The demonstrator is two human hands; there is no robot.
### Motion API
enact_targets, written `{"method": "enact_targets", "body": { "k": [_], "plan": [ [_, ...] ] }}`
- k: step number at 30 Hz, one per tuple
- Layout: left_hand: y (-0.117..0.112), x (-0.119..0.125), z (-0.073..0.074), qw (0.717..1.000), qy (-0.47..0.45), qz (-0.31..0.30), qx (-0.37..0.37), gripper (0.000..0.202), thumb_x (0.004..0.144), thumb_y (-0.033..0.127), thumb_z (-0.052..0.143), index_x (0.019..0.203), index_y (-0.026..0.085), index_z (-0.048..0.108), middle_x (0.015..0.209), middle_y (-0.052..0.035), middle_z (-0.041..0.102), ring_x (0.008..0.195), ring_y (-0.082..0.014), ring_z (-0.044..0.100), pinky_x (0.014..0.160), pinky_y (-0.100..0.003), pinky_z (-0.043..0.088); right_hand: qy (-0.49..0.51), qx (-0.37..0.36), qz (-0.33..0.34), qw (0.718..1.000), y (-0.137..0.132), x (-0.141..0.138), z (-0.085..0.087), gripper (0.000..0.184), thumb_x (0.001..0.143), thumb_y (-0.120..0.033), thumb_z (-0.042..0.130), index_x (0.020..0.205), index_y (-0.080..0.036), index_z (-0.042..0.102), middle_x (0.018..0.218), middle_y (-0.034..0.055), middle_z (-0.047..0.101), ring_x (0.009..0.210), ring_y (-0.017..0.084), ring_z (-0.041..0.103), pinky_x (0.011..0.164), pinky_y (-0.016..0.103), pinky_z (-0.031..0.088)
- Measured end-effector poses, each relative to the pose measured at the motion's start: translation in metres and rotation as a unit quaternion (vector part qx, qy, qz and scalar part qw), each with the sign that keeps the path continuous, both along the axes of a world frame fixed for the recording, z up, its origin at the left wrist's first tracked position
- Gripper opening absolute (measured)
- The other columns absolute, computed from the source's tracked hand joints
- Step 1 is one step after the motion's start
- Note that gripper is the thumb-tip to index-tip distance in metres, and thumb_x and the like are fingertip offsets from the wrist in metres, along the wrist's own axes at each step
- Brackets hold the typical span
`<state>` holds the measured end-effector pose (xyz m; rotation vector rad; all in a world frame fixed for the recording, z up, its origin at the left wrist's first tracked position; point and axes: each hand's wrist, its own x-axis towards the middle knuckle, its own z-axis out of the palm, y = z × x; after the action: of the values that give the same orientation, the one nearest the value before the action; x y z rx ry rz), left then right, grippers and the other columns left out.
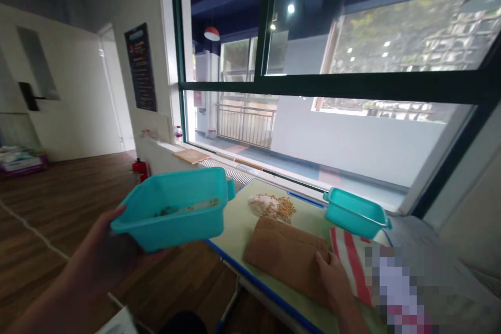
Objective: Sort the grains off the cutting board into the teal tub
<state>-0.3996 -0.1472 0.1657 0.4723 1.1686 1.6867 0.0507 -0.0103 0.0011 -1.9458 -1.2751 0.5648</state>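
A turquoise plastic basin (183,222) is held up by my left hand (113,250), off the table's left side. My thumb is at its rim and the palm lies beneath; the fingers under it are mostly hidden. Some dark and pale bits lie on the basin's floor. My right hand (332,274) grips the right side of a flat piece of brown cardboard (287,255), which rests on the table. Just beyond the cardboard lies a heap of white grains and tan kernels (273,206).
A second turquoise basin (354,213) stands at the table's far right, by a red-and-white striped cloth (352,261). The pale table (230,224) has a blue edge and meets the window sill. On the left, a fire extinguisher (139,169) stands near the wall.
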Motion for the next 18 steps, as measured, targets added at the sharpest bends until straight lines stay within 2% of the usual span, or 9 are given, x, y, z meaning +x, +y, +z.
{"method": "enact_targets", "body": {
  "k": [3,6,8,9,11,13,14,16,18],
  "plan": [
    [0.019,0.013,0.009,0.999,-0.001,-0.050,-0.015,0.061,0.085,0.038,0.064,0.144,0.024,0.054,0.105,-0.0114,0.078,0.083,-0.0347,0.076,0.071,-0.059,0.060,-0.106,-0.044,0.028,0.993,-0.010,0.010,0.016,0.054,0.089,-0.035,0.046,0.131,-0.003,0.060,0.128,0.0233,0.068,0.120,0.030,0.066,0.100,0.037,0.050],
    [0.040,0.030,0.012,0.996,-0.009,-0.088,-0.026,0.064,0.084,0.037,0.066,0.145,0.023,0.053,0.103,-0.0118,0.077,0.081,-0.0349,0.076,0.070,-0.059,0.060,-0.222,-0.057,0.086,0.970,-0.002,0.032,0.047,0.040,0.091,-0.030,0.046,0.117,-0.010,0.069,0.116,0.0198,0.073,0.111,0.029,0.069,0.095,0.036,0.050],
    [0.053,0.045,0.016,0.993,-0.014,-0.111,-0.027,0.064,0.085,0.038,0.064,0.146,0.021,0.052,0.102,-0.0119,0.077,0.079,-0.0331,0.076,0.069,-0.057,0.061,-0.268,-0.028,0.095,0.958,0.016,0.055,0.072,0.039,0.095,-0.031,0.041,0.112,-0.015,0.072,0.114,0.0166,0.074,0.105,0.026,0.071,0.095,0.036,0.050],
    [0.059,0.053,0.020,0.992,-0.020,-0.124,-0.027,0.064,0.086,0.039,0.063,0.146,0.021,0.051,0.103,-0.0116,0.077,0.079,-0.0317,0.075,0.069,-0.055,0.061,-0.292,0.002,0.073,0.954,0.028,0.068,0.083,0.039,0.096,-0.030,0.042,0.117,-0.015,0.071,0.119,0.0161,0.072,0.106,0.026,0.070,0.096,0.036,0.049],
    [0.068,0.070,0.030,0.989,-0.030,-0.141,-0.037,0.062,0.090,0.042,0.060,0.147,0.020,0.049,0.105,-0.0107,0.077,0.082,-0.0290,0.075,0.071,-0.051,0.061,-0.364,0.047,0.033,0.930,0.055,0.098,0.098,0.047,0.089,-0.025,0.053,0.133,-0.013,0.063,0.139,0.0189,0.063,0.122,0.030,0.063,0.105,0.041,0.045],
    [0.076,0.085,0.041,0.990,-0.022,-0.131,-0.048,0.060,0.092,0.041,0.057,0.147,0.022,0.048,0.103,-0.0086,0.077,0.082,-0.0272,0.074,0.070,-0.048,0.061,-0.388,0.036,0.018,0.921,0.082,0.127,0.102,0.056,0.080,-0.026,0.066,0.134,-0.014,0.061,0.146,0.0193,0.057,0.134,0.037,0.053,0.112,0.054,0.037],
    [0.080,0.092,0.046,0.991,-0.014,-0.126,-0.047,0.059,0.092,0.040,0.057,0.148,0.022,0.047,0.103,-0.0078,0.077,0.081,-0.0268,0.074,0.070,-0.048,0.061,-0.378,0.014,0.029,0.925,0.093,0.139,0.101,0.053,0.077,-0.025,0.069,0.128,-0.015,0.065,0.138,0.0185,0.063,0.132,0.038,0.054,0.111,0.058,0.037],
    [0.090,0.102,0.053,0.991,-0.002,-0.127,-0.047,0.059,0.092,0.040,0.056,0.147,0.022,0.047,0.102,-0.0074,0.076,0.080,-0.0271,0.074,0.071,-0.050,0.060,-0.356,-0.019,0.052,0.933,0.110,0.160,0.095,0.032,0.076,-0.023,0.069,0.106,-0.015,0.072,0.111,0.0150,0.075,0.112,0.037,0.067,0.100,0.059,0.046],
    [0.104,0.109,0.055,0.987,0.001,-0.156,-0.040,0.058,0.092,0.041,0.055,0.146,0.020,0.048,0.101,-0.0074,0.076,0.081,-0.0274,0.073,0.072,-0.050,0.060,-0.342,-0.026,0.071,0.937,0.120,0.174,0.095,0.016,0.081,-0.021,0.063,0.092,-0.016,0.074,0.092,0.0114,0.076,0.093,0.031,0.072,0.089,0.051,0.052]
  ]
}}
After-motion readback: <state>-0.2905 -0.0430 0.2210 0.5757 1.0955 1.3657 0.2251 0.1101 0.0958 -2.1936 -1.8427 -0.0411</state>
